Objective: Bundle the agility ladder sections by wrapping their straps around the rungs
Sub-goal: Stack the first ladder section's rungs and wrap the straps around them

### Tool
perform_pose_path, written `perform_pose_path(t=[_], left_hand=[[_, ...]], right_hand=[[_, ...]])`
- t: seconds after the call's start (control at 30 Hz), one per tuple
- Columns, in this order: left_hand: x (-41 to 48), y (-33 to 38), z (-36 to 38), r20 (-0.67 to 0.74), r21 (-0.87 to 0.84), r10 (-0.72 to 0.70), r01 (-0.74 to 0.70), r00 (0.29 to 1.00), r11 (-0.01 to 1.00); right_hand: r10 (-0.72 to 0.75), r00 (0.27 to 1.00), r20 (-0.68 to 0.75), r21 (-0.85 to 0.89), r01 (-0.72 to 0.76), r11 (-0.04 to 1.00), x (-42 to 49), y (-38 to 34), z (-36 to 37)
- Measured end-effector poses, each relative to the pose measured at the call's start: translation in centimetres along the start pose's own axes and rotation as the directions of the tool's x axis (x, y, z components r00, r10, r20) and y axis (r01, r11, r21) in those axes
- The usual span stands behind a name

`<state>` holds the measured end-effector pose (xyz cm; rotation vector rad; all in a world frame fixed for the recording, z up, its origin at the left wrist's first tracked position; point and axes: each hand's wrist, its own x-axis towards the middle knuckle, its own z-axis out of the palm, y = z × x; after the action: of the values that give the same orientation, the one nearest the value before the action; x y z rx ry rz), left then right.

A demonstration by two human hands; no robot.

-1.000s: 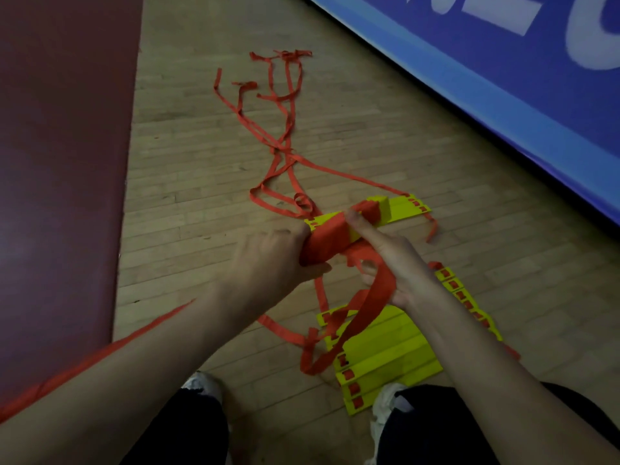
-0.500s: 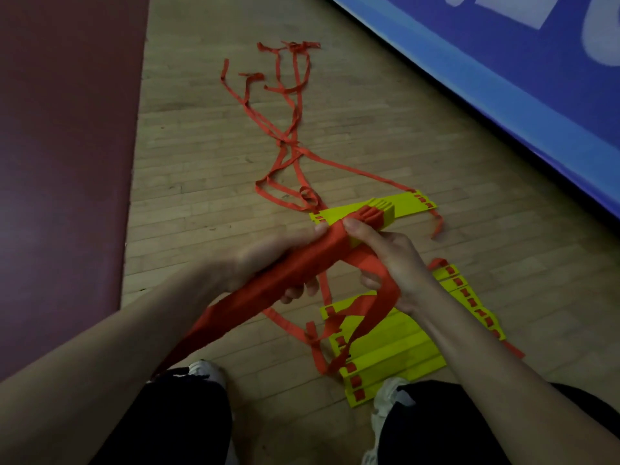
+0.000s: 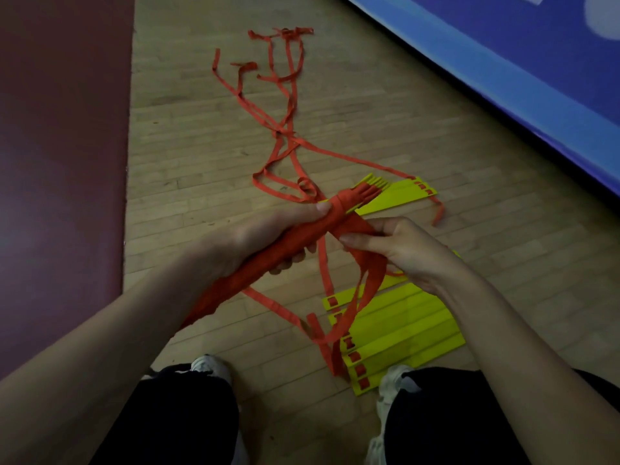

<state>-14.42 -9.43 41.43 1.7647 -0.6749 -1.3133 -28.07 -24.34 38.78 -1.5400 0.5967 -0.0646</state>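
You are gripping the strap-wrapped rung bundle (image 3: 288, 250) in your left hand (image 3: 255, 239), its long axis slanting up-right, while your right hand (image 3: 402, 253) is pinching the loose straps (image 3: 365, 290) just right of it.

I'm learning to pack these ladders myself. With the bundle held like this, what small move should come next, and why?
Probably another turn: the right hand should carry its pinched strap over the wrapped bundle, toward the far end. The left hand already grips the bundle, yellow rung tips still stick out unwrapped, and slack strap hangs below.
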Motion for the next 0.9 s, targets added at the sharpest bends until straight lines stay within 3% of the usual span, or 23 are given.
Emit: perform_pose_path(t=[0.23, 0.4, 0.67, 0.77, 0.9], left_hand=[[-0.3, 0.3, 0.4, -0.091, 0.078, 0.033, -0.026, 0.995, 0.997], [-0.6, 0.3, 0.3, -0.158, 0.179, 0.054, -0.025, 0.986, 0.984], [0.1, 0.0, 0.7, -0.285, 0.314, 0.183, -0.089, 0.941, 0.945], [0.4, -0.1, 0.7, -0.278, 0.334, 0.207, -0.107, 0.938, 0.936], [0.9, -0.5, 0.9, -0.256, 0.521, 0.276, -0.108, 0.927, 0.847]], right_hand=[[-0.081, 0.984, -0.158, -0.069, 0.071, 0.995, 0.3, 0.5, 0.0], [-0.161, 0.979, -0.122, -0.151, 0.142, 0.978, -0.1, 0.3, 0.1], [0.011, 0.994, -0.11, 0.211, 0.013, 0.978, -1.1, -1.2, 0.5], [0.013, 0.983, -0.182, 0.193, 0.023, 0.981, -0.3, -0.4, 0.4], [0.077, 0.974, -0.212, 0.253, -0.022, 0.967, -0.2, -0.2, 0.6]])
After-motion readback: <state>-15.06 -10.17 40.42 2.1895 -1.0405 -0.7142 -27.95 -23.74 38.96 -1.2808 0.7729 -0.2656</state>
